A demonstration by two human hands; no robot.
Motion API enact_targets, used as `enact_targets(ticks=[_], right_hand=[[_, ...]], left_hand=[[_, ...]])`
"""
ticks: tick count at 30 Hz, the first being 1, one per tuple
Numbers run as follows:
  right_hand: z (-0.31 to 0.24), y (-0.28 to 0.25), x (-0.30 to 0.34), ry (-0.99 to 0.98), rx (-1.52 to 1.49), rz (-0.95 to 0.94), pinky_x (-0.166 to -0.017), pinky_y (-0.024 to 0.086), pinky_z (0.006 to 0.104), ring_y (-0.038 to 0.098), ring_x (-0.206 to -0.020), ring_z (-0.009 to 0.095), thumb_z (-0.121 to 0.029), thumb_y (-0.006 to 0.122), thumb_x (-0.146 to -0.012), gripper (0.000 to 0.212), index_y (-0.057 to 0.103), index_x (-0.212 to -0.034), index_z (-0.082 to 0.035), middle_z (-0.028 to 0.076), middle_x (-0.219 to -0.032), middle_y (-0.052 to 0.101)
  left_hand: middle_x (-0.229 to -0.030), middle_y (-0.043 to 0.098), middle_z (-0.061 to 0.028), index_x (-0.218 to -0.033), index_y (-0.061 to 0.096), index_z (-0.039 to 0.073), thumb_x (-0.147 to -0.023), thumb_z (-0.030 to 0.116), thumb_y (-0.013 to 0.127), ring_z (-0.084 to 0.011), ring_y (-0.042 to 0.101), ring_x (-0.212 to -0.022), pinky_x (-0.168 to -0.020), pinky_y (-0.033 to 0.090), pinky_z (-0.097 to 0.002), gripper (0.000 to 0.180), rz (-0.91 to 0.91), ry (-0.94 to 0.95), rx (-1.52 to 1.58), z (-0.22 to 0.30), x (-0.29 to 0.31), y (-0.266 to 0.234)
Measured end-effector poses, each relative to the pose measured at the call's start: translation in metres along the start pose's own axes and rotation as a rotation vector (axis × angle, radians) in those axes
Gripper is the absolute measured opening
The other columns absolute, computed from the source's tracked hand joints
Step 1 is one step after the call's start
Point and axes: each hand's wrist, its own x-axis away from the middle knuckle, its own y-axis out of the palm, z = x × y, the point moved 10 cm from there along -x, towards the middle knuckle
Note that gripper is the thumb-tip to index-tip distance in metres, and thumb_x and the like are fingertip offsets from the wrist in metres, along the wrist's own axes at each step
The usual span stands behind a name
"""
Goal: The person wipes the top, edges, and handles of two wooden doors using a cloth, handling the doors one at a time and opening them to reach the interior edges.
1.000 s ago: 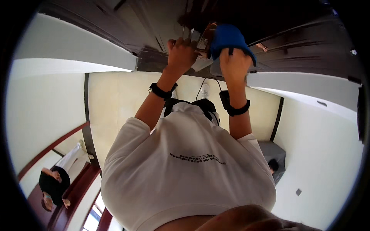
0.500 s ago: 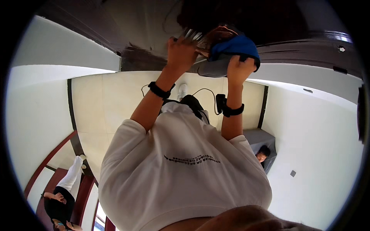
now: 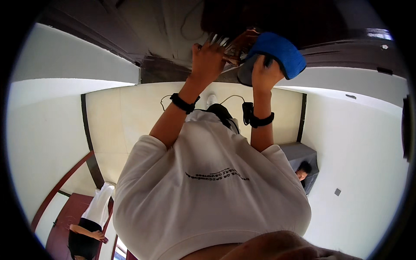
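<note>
My right hand (image 3: pixel 266 74) grips a soft-looking blue and grey cloth thing (image 3: pixel 284 53) with black edging. Its exact kind does not show. Its blue face spreads out above and to the right of my fingers, and a grey part hangs at their left. My left hand (image 3: pixel 207 61) is closed just to the left, its fingers bent at a coppery-brown shape (image 3: pixel 234 50) and some thin silvery strips (image 3: pixel 222 41). What the left fingers hold is partly hidden and too dark to name. Both wrists wear black bands.
A dark, glossy brown surface (image 3: pixel 169 69) spans the top, with a pale floor (image 3: pixel 130 117) below its edge. White walls stand on both sides. One person (image 3: pixel 91 221) is at the lower left; another (image 3: pixel 303 170) is by a grey boxy thing (image 3: pixel 294 151).
The blue and grey cloth thing has moved right and turned, so its blue face shows more widely. My left hand has shifted slightly right. The person at lower left has changed position.
</note>
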Motion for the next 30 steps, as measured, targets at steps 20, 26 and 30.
enact_targets(ticks=[20,26,30], right_hand=[[0.064,0.048,0.062,0.342,-0.184,-0.23,-0.072,0.05,0.0375,0.065,-0.072,0.033,-0.009,0.072,-0.068,0.016,0.066,-0.081,-0.001,0.014,-0.08,0.067],[0.081,0.096,0.134,0.485,-0.311,-0.373,-0.063,0.049,0.0428,0.06,-0.064,0.038,-0.007,0.068,-0.067,0.015,0.057,-0.071,0.002,0.018,-0.07,0.062],[0.074,0.116,0.149,0.494,-0.265,-0.501,-0.055,0.047,0.0412,0.06,-0.057,0.035,-0.001,0.064,-0.068,0.012,0.052,-0.068,0.004,0.019,-0.065,0.058]], left_hand=[[-0.099,0.066,-0.0039,-0.102,0.066,0.012,-0.073,0.024,0.073,-0.024,0.058,-0.101,-0.083,0.036,-0.049,0.031,0.011,0.004,0.011,0.002,-0.004,0.003],[-0.102,0.066,-0.0048,-0.105,0.065,0.012,-0.077,0.022,0.071,-0.0253,0.059,-0.101,-0.083,0.038,-0.0494,0.031,0.033,0.033,0.018,0.003,-0.011,0.006],[-0.105,0.065,-0.0063,-0.113,0.063,0.013,-0.081,0.014,0.066,-0.0268,0.06,-0.101,-0.082,0.04,-0.0496,0.033,-0.008,0.147,0.009,-0.007,-0.012,0.01]])
